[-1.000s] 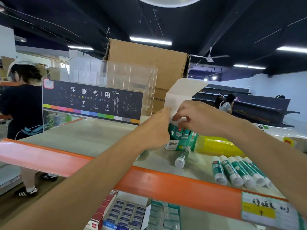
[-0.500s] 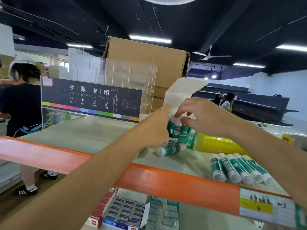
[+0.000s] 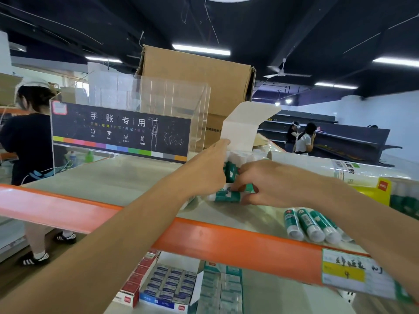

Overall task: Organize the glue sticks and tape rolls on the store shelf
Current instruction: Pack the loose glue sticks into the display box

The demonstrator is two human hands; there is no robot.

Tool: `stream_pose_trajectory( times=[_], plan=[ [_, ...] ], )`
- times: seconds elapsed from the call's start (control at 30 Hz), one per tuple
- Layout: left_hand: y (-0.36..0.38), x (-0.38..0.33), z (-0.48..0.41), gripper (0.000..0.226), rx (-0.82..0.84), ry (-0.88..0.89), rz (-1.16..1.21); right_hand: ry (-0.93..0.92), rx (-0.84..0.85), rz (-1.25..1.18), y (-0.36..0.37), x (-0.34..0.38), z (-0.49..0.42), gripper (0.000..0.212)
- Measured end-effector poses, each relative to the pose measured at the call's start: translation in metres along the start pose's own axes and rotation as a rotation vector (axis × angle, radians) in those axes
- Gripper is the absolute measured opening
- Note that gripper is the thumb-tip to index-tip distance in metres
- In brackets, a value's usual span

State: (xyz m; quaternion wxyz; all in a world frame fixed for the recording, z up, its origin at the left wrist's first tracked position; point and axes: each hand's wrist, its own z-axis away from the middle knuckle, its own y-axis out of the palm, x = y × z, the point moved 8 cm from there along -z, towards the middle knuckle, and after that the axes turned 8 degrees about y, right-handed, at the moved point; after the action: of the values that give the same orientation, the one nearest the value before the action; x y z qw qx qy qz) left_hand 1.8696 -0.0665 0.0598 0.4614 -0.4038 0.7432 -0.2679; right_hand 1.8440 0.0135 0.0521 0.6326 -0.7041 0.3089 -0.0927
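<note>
An open white box of green glue sticks (image 3: 243, 132) stands on the top shelf (image 3: 118, 180), its lid flap raised. My left hand (image 3: 204, 171) holds the box's left side. My right hand (image 3: 269, 182) has dropped to the shelf and grips a single green glue stick (image 3: 226, 196) lying in front of the box. Several more glue sticks (image 3: 310, 224) lie side by side near the shelf's front edge on the right. Clear-wrapped packs of glue sticks (image 3: 403, 198) and a yellow pack (image 3: 371, 191) sit at the far right.
A clear acrylic display stand (image 3: 127, 132) with a dark label stands left of the box, a large cardboard carton (image 3: 199, 78) behind it. The orange shelf rail (image 3: 226, 241) carries a price tag (image 3: 353, 273). Boxed stationery (image 3: 167, 284) fills the shelf below. A person (image 3: 27, 141) stands at left.
My right hand moved down from the box's top to the loose glue stick on the shelf and closed round it. The left hand kept holding the box.
</note>
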Motion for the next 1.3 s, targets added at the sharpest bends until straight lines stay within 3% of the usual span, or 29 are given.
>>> stream_pose_trajectory(
  times=[0.27,0.73,0.93,1.07,1.3],
  plan=[
    [0.001,0.002,0.001,0.079,0.013,-0.018,0.021,0.110,0.117,-0.095,0.005,-0.010,0.006,0.032],
    [0.002,0.008,-0.005,0.076,-0.015,0.001,0.011,0.178,-0.219,-0.404,-0.062,-0.051,0.003,0.011],
    [0.004,0.008,-0.007,0.079,-0.016,0.014,0.016,0.185,-0.347,-0.424,-0.067,-0.045,-0.011,0.022],
    [0.003,0.009,-0.007,0.076,-0.016,0.013,0.024,0.161,-0.392,-0.358,-0.064,-0.034,-0.022,0.017],
    [0.003,0.010,-0.008,0.077,-0.023,0.021,0.032,0.156,-0.380,-0.292,-0.048,-0.031,-0.032,0.018]
  ],
)
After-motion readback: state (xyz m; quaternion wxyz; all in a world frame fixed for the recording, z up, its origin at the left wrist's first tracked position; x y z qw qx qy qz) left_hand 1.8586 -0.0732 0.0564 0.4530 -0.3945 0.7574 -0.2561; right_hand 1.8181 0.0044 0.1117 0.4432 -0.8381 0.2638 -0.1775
